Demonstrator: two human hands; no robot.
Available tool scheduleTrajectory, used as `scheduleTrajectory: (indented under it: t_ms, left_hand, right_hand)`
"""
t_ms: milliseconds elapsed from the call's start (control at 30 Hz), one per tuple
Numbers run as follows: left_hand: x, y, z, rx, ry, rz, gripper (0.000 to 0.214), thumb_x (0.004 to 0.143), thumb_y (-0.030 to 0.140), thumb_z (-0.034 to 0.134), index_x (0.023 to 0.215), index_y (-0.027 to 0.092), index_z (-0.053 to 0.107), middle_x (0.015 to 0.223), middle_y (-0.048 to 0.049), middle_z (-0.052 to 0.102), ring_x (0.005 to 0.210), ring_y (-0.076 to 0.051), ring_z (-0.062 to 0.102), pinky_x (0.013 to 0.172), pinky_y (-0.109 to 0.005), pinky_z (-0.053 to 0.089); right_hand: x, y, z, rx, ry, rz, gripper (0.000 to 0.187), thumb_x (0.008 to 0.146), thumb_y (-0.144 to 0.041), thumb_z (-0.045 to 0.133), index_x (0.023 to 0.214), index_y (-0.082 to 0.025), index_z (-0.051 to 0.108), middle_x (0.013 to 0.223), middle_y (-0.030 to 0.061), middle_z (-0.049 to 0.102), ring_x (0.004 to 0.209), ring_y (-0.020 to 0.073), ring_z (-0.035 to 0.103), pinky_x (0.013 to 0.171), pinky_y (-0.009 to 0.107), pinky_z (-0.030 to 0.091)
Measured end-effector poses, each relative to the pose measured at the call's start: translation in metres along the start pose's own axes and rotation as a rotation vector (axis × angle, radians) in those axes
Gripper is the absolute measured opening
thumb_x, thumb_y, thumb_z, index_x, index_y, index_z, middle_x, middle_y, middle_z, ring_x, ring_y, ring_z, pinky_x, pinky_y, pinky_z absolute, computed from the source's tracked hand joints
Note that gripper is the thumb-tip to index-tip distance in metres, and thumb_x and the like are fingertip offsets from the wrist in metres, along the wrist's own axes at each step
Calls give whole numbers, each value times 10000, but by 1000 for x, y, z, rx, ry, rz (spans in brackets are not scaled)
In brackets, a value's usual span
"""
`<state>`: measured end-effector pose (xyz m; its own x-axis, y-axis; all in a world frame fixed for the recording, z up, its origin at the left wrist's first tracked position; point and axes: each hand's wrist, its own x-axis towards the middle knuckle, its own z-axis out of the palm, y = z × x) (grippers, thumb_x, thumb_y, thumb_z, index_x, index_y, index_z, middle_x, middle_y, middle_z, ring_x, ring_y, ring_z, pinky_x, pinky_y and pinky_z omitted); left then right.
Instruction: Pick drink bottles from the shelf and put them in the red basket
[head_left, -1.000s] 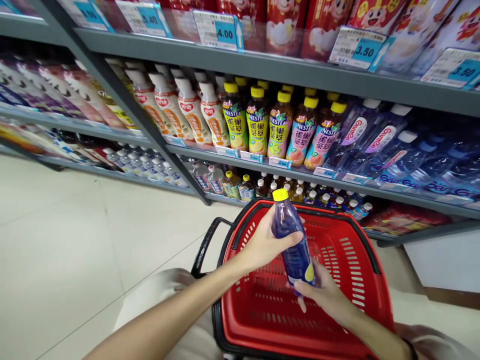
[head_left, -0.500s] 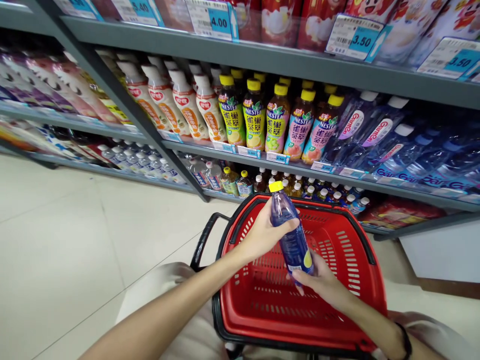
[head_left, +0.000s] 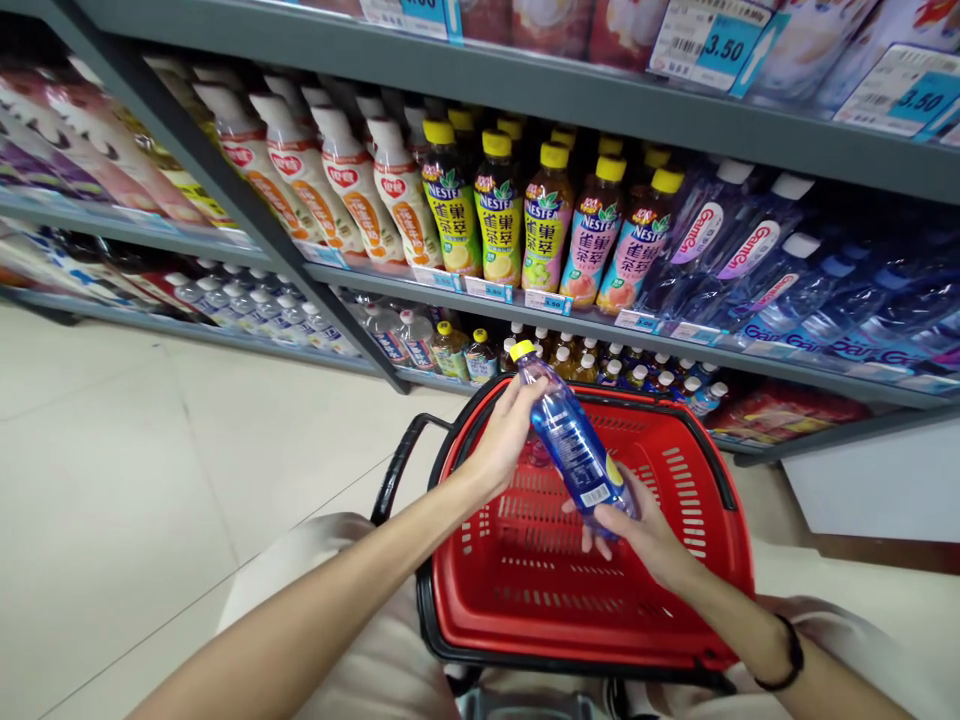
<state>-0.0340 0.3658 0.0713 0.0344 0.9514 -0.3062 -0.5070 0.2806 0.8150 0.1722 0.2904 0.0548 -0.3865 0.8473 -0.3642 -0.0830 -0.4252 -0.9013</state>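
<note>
A clear-sided drink bottle [head_left: 574, 445] with a blue label and a yellow cap tilts over the red shopping basket [head_left: 585, 640], its cap toward the upper left. My left hand [head_left: 506, 435] holds it near the neck, the fingertips against its left side. Around the base of the bottle curls my right hand [head_left: 637, 525], thumb on the front and some fingers showing beneath. A barcode and small white print on the label face me. Part of a yellow lemon picture shows by the right hand.
Shelves ahead carry a row of yellow-capped tea bottles [head_left: 499, 210], white-capped bottles [head_left: 337, 180] and blue water bottles [head_left: 757, 240]. Small bottles [head_left: 585, 365] stand on the lowest shelf behind the basket. The basket's black handle [head_left: 397, 465] sticks out left, above pale floor tiles [head_left: 135, 450].
The bottle has turned so that its barcode and print face me more, and it leans further left. My left thumb has come off its front. The view has shifted slightly.
</note>
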Motion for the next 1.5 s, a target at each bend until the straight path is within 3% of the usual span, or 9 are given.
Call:
scheduleTrajectory:
  t_ms: [300, 500, 667, 800, 967, 1067, 1167, 1367, 1500]
  left_hand:
    - [-1, 16, 0, 86, 4, 113, 577, 762, 613, 839, 1084, 174, 647, 1021, -54, 695, 862, -169, 636, 698, -262, 567]
    - [1, 14, -5, 147, 18, 112, 586, 770, 638, 818, 1073, 178, 619, 1006, -68, 694, 812, -181, 660, 537, -216, 514]
    - [2, 7, -11, 126, -114, 156, 470, 842, 519, 776, 1159, 212, 614, 1098, -67, 679, 867, -209, 668, 553, -261, 575]
    - [1, 9, -7, 167, -153, 176, 508, 851, 540, 770, 1193, 205, 599, 1059, -75, 678, 848, -217, 673, 578, -288, 590]
    - [6, 12, -5, 265, -105, 273, 513, 860, 591, 757, 1131, 183, 606, 1020, -71, 711, 825, -193, 666, 648, -267, 553]
    - [10, 12, -8, 309, -69, 353, 504, 866, 566, 766, 1137, 167, 620, 1097, -75, 720, 962, -206, 676, 821, -293, 553]
    - [11, 12, -11, 333, -43, 377, 486, 845, 560, 791, 1064, 158, 629, 1036, -57, 719, 964, -203, 672, 888, -314, 539]
    - [7, 14, -11, 227, -70, 201, 508, 806, 566, 816, 1071, 174, 631, 936, -52, 712, 761, -181, 665, 610, -258, 532]
    - [6, 15, -9, 137, -144, 169, 458, 820, 508, 819, 1096, 186, 646, 912, -42, 712, 682, -158, 651, 514, -227, 505]
  right_hand:
    - [8, -9, -13, 158, -4, 54, 488, 887, -615, 716, 1005, -142, 689, 941, 149, 789, 523, 154, 658, 399, 219, 430]
    - [3, -12, -13, 140, -103, 169, 698, 881, -820, 523, 911, -137, 668, 722, 106, 750, 409, 147, 611, 379, 216, 353]
    - [1, -10, -20, 254, -55, 319, 779, 864, -869, 399, 819, -139, 668, 548, 63, 658, 303, 135, 496, 311, 226, 228]
    - [3, -11, -18, 348, 26, 321, 697, 885, -792, 470, 906, -132, 691, 594, 57, 664, 374, 155, 545, 341, 233, 293]
    - [4, -10, -9, 329, 201, 126, 453, 852, -589, 744, 986, -162, 677, 781, 66, 712, 623, 175, 624, 431, 228, 427]
    - [1, -6, -6, 254, 212, 41, 487, 750, -466, 892, 1070, -191, 647, 831, 57, 733, 640, 176, 635, 432, 219, 440]
    - [-3, -4, -4, 242, 145, 51, 467, 798, -491, 854, 1081, -186, 642, 871, 89, 761, 595, 165, 639, 425, 218, 436]
    - [-7, -7, -9, 297, -5, 247, 647, 822, -778, 664, 836, -132, 688, 719, 75, 710, 424, 120, 559, 366, 212, 357]
    - [-4, -11, -11, 369, 8, 303, 677, 790, -806, 658, 863, -136, 714, 686, 56, 690, 411, 118, 533, 346, 209, 322]
